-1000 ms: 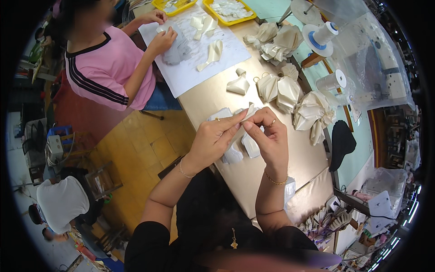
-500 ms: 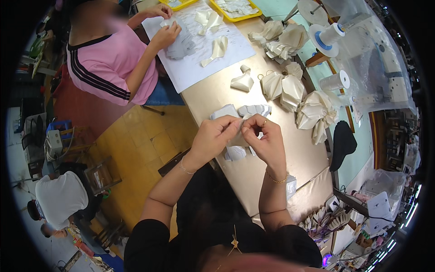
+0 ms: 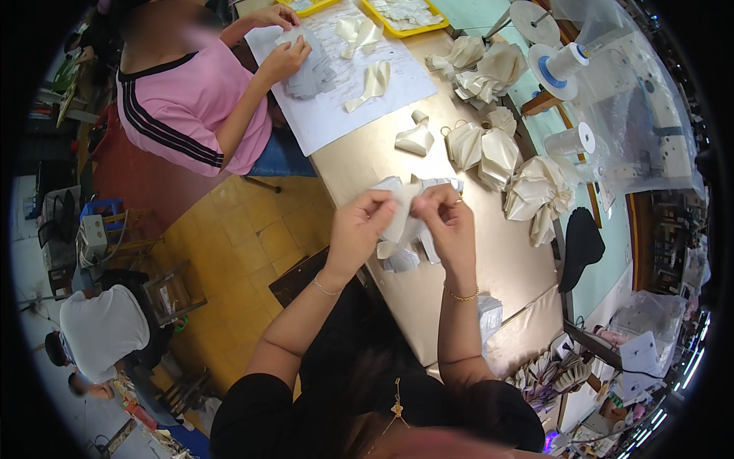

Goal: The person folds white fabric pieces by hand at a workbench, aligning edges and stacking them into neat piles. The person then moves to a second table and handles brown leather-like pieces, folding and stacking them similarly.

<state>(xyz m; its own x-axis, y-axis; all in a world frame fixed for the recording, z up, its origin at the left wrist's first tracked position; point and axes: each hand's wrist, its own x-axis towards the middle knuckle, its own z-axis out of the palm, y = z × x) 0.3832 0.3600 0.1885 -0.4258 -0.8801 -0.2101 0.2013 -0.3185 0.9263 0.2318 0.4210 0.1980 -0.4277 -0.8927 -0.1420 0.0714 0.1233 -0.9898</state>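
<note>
Workshop with a yellow tiled floor (image 3: 229,229) to the left and a long tan worktable (image 3: 527,268) running from near right to far centre. Above the near part of the table, the person's left hand (image 3: 358,236) and right hand (image 3: 451,228) are raised close together, both pinching one small cream-white fabric piece (image 3: 401,218) between thumb and fingertips; the piece hangs between the two hands, clear of the tabletop. Just under the hands, a few more pale fabric pieces (image 3: 399,258) lie flat on the table. Right wrist carries a gold bracelet (image 3: 462,294); left wrist a thin one. Farther along, folded cream fabric bundles (image 3: 497,153) sit in a loose row toward the right edge, near two white thread spools (image 3: 569,141). A black cap-like item (image 3: 581,245) lies at the right table edge. At the far end, a co-worker in a pink shirt (image 3: 187,107) handles grey-white pieces on a large white sheet (image 3: 359,76); yellow trays (image 3: 401,15) stand beyond it. A plastic-covered sewing machine (image 3: 642,115) stands far right.
</note>
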